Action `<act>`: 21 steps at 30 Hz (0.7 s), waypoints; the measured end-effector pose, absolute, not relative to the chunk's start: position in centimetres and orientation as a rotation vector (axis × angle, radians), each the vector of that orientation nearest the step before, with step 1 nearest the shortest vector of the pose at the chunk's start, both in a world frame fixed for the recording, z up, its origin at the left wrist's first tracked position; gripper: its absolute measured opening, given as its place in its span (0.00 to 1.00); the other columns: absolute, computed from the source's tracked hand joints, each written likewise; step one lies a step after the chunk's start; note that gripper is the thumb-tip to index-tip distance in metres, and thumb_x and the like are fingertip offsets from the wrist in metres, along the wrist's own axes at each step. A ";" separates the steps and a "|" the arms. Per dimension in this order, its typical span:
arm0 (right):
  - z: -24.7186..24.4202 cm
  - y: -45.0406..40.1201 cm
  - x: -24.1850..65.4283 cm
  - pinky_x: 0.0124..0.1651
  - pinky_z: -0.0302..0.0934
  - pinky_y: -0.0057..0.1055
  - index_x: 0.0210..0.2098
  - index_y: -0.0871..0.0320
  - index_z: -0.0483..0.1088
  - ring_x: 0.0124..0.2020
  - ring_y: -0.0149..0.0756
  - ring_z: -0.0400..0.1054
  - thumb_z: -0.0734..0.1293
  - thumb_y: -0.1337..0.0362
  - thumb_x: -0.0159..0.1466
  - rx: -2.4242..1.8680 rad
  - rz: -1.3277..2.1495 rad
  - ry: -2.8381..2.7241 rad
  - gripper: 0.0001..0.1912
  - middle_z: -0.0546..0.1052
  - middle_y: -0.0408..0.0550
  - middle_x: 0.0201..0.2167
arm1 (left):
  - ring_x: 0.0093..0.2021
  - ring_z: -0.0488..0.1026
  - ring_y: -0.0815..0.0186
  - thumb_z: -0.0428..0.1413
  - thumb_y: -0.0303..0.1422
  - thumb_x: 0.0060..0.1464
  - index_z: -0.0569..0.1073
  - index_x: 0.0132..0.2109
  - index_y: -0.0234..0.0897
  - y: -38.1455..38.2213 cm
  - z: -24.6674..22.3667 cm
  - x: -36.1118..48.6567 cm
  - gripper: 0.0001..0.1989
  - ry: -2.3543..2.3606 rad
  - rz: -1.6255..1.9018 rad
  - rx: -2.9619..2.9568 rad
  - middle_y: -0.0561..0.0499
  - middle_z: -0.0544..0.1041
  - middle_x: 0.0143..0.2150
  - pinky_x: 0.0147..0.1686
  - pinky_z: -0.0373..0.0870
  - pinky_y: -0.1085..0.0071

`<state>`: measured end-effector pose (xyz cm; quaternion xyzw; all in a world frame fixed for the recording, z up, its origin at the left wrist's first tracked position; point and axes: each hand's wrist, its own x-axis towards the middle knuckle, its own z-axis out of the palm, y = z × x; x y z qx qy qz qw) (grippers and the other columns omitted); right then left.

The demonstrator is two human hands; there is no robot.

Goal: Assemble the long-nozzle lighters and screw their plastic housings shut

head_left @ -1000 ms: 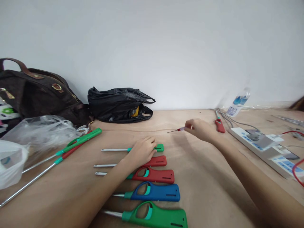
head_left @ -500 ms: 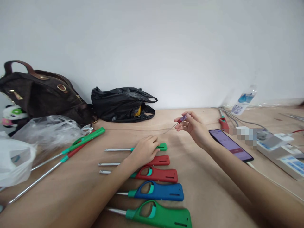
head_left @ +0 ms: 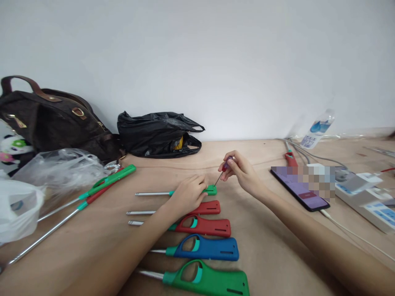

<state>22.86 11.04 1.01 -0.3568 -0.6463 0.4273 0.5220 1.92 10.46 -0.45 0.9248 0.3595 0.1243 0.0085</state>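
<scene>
My left hand [head_left: 189, 193] is closed over the farthest green lighter [head_left: 211, 190], a long-nosed one lying on the table, and covers its trigger part. My right hand [head_left: 242, 172] grips a small screwdriver [head_left: 226, 165] by its red and purple handle. The thin shaft slants down to the butt end of that lighter, and its tip appears to touch there. Nearer to me lie a red lighter [head_left: 211, 207], a second red lighter [head_left: 216, 226], a blue lighter [head_left: 216, 248] and another green lighter [head_left: 217, 280], in a row under my left forearm.
More lighters [head_left: 111, 181] lie at the left beside a clear plastic bag [head_left: 68, 168] and a white bag [head_left: 18, 209]. A brown backpack [head_left: 52, 119] and black bag [head_left: 154, 133] stand behind. At right are a phone [head_left: 296, 189], power strip [head_left: 364, 207], cables and bottle [head_left: 319, 129].
My right hand has moved left and down, bringing the screwdriver from above the table to the green lighter's end, its shaft now steeper. My left hand stays on the lighter.
</scene>
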 end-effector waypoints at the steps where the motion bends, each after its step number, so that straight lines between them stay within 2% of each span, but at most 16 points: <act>1: 1.0 11.1 22.9 0.27 0.67 0.30 0.39 0.54 0.57 0.22 0.31 0.72 0.59 0.46 0.66 -0.854 1.024 -1.546 0.17 0.74 0.42 0.28 | 0.40 0.69 0.61 0.54 0.26 0.58 0.72 0.36 0.35 10.5 -0.4 1.9 0.03 1.126 0.384 2.889 0.48 0.71 0.38 0.39 0.66 0.68; 12: 0.7 11.1 22.8 0.26 0.67 0.29 0.39 0.55 0.57 0.22 0.30 0.71 0.58 0.48 0.67 -0.836 1.014 -1.568 0.15 0.74 0.42 0.28 | 0.40 0.69 0.61 0.56 0.26 0.57 0.72 0.35 0.35 10.5 -0.5 2.0 0.02 1.130 0.391 2.894 0.49 0.71 0.37 0.39 0.67 0.67; 19: 1.9 10.3 22.4 0.30 0.64 0.29 0.38 0.56 0.62 0.27 0.32 0.70 0.56 0.59 0.69 -0.930 0.777 -1.813 0.09 0.73 0.46 0.31 | 0.40 0.69 0.61 0.56 0.24 0.56 0.72 0.35 0.34 10.5 -0.7 1.9 0.02 1.111 0.422 2.917 0.49 0.71 0.37 0.39 0.67 0.68; 21: 2.6 10.5 21.9 0.30 0.63 0.29 0.41 0.57 0.63 0.27 0.31 0.69 0.55 0.62 0.69 -0.978 0.684 -1.916 0.08 0.72 0.45 0.30 | 0.40 0.69 0.61 0.57 0.24 0.56 0.73 0.35 0.34 10.5 -0.8 1.8 0.02 1.107 0.437 2.917 0.49 0.71 0.37 0.39 0.67 0.68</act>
